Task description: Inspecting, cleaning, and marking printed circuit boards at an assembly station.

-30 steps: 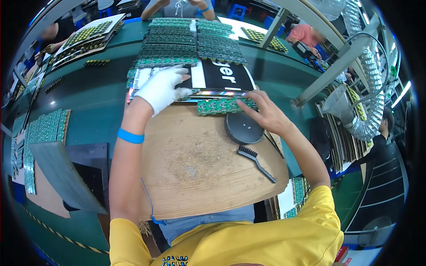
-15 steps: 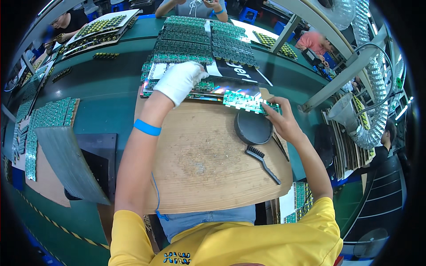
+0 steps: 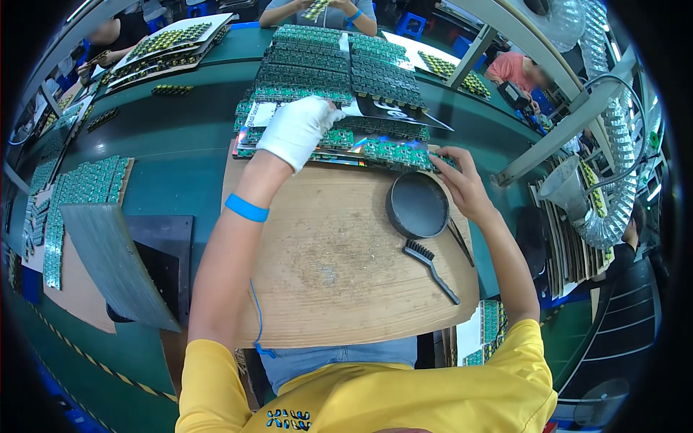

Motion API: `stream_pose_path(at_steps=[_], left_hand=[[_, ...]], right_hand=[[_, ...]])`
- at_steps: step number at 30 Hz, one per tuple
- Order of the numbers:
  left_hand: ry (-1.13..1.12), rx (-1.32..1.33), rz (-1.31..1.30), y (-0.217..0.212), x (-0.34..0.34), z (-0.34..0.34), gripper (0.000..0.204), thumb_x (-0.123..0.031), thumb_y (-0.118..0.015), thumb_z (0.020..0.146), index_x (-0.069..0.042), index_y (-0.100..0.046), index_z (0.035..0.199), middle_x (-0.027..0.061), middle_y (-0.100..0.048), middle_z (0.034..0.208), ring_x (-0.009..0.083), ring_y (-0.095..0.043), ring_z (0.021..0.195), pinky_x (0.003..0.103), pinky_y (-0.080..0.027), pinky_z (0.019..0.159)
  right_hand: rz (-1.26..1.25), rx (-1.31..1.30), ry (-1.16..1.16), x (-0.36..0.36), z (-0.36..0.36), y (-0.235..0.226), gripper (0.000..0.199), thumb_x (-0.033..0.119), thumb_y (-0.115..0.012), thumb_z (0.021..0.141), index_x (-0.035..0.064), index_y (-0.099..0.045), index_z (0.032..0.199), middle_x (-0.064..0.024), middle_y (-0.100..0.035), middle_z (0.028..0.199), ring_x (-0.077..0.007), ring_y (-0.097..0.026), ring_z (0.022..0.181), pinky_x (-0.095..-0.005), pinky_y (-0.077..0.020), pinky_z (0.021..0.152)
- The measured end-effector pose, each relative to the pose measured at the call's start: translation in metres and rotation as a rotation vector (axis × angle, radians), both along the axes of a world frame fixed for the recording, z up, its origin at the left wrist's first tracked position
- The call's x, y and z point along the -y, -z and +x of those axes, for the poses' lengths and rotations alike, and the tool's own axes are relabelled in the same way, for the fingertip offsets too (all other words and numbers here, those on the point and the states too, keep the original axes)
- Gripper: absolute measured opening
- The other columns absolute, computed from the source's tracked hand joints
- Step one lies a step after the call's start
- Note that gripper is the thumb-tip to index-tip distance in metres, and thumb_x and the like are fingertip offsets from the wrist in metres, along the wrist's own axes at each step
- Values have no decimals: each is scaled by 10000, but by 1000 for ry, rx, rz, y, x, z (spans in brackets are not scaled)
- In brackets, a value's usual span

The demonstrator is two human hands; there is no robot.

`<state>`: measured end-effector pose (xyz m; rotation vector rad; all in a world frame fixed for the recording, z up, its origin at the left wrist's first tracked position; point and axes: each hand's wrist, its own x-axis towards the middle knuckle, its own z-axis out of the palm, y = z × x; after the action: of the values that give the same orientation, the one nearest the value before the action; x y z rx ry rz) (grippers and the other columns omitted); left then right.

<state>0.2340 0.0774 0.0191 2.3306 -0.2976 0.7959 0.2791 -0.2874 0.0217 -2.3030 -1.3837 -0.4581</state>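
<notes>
My left hand [image 3: 299,131], in a white glove, is closed at the near edge of a black-and-white printed sheet [image 3: 386,110]. Rows of green circuit boards [image 3: 307,59] lie on top of that sheet, and more boards show beneath its near edge. With bare fingers, my right hand [image 3: 462,179] grips the right end of a long green circuit board [image 3: 395,153]. This board lies along the front of the stack, below the sheet. The glove hides part of the sheet's edge.
A wooden board [image 3: 325,267] lies before me, bearing a round dark dish [image 3: 417,206], a black brush [image 3: 431,270] and tweezers [image 3: 460,242]. More circuit boards [image 3: 86,184] are at left, beside a curved grey panel [image 3: 119,267]. A metal frame post [image 3: 545,144] stands at right. Co-workers sit beyond.
My right hand has lowered the circuit board from above the dish to the front of the stack, and its bright glare is gone. My left hand has stayed at the sheet's edge.
</notes>
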Motion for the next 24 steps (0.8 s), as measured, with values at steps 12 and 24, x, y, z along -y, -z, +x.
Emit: stream_pose_path(at_steps=[12,24], left_hand=[[110,-139,248,-26,-10,-25,311,-194,-781,855,-44,-734,1124,121,-739,1118,293,-716,963,352,-562,844],[141,-155,378,-12,-20,-10,444,-184,-793,829,-31,-704,1235,141,-677,1299,323,-650,1165,364,-520,989]], right_hand=[[-8,154,122,-30,19,18,370,26,-685,910,47,-675,1280,-198,-573,1234,-366,-550,1172,-403,-464,993],[301,-31,240,-28,20,44,404,27,-777,861,-23,-667,1247,-154,-610,1224,-267,-648,1070,-339,-517,924]])
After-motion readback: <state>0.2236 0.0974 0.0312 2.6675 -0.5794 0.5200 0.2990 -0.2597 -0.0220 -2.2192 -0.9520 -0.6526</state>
